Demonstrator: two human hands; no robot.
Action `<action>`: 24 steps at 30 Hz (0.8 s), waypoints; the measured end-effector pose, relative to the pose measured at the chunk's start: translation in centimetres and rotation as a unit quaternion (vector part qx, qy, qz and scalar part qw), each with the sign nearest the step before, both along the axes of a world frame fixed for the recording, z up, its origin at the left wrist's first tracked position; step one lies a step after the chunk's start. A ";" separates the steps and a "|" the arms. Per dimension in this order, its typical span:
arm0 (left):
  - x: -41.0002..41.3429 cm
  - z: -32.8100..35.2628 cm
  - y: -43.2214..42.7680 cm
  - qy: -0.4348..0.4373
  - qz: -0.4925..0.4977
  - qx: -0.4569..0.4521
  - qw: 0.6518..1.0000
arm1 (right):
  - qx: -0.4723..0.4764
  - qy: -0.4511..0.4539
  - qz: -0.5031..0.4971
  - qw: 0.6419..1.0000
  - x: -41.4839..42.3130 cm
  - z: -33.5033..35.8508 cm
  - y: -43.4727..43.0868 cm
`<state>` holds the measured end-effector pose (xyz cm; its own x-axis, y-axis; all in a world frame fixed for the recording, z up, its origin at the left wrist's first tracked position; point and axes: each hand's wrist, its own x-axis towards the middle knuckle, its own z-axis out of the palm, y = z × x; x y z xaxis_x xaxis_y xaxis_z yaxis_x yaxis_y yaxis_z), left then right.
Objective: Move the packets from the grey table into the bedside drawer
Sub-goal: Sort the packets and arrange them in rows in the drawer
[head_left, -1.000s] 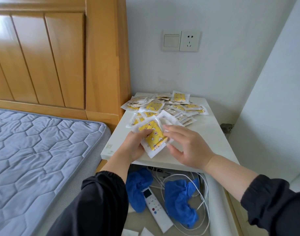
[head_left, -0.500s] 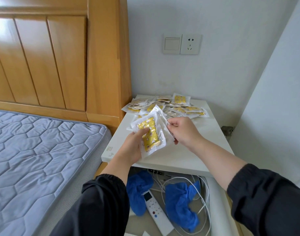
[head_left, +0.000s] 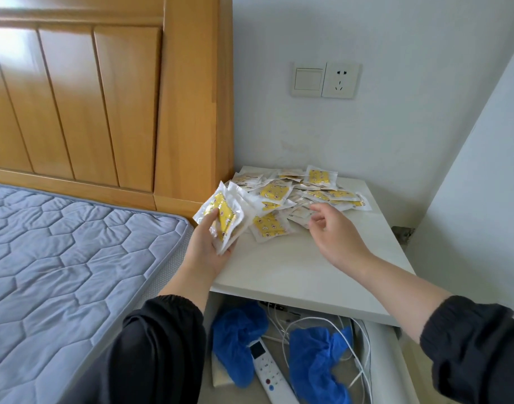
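- The two hands have come apart: half a second ago both were on the same small stack, and now the left hand (head_left: 209, 249) alone keeps it, thumb clamped across the yellow-printed held packets (head_left: 223, 218), lifted off the tabletop (head_left: 296, 266) at its left edge.
- The right hand (head_left: 334, 231) has let go and is reaching back out, fingers loosely spread and holding nothing, hovering just over the near edge of the pile of packets (head_left: 293, 193).
- My reading – this is a gathering step: the left hand acts as the collector while the right goes for more, so nothing has reached the drawer yet.
- Most of the packets lie scattered and overlapping at the back of the tabletop, near the wall.
- The open drawer (head_left: 378, 363) sits right below the tabletop's front edge and is already crowded: two blue shoe covers (head_left: 317, 363) (crumpled), a white remote control (head_left: 270, 374) and loops of white cable (head_left: 331, 325).
- That clutter leaves little bare floor for the packets – they will likely land on top of it.
- The headboard (head_left: 191, 97) and mattress (head_left: 60, 258) stand close on the left, not in the way.
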<state>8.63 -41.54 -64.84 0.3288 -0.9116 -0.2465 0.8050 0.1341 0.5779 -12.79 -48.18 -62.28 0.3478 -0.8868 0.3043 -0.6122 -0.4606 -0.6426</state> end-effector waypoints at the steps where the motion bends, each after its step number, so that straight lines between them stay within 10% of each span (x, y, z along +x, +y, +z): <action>1: -0.1 0.0 0.1 -0.004 -0.002 0.006 1.000 | -0.019 0.020 0.003 1.000 0.1 -0.2 -0.3; 9: 0.2 -0.4 -0.1 0.058 -0.020 -0.027 0.998 | -0.093 0.234 0.050 0.967 5.9 0.5 -4.7; 18: -0.2 -0.4 -0.3 0.050 -0.006 -0.019 0.999 | 0.054 0.281 0.068 0.956 10.1 0.9 -7.4; 24: -0.2 -0.4 -0.3 0.056 -0.006 -0.021 0.998 | -0.163 0.338 0.056 0.925 10.2 -0.2 -8.0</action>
<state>8.46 -41.83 -65.23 0.2911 -0.9253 -0.2430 0.8654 0.1464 0.4792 -2.57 -56.22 -62.48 0.6405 -0.7330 0.2290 -0.7602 -0.6474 0.0541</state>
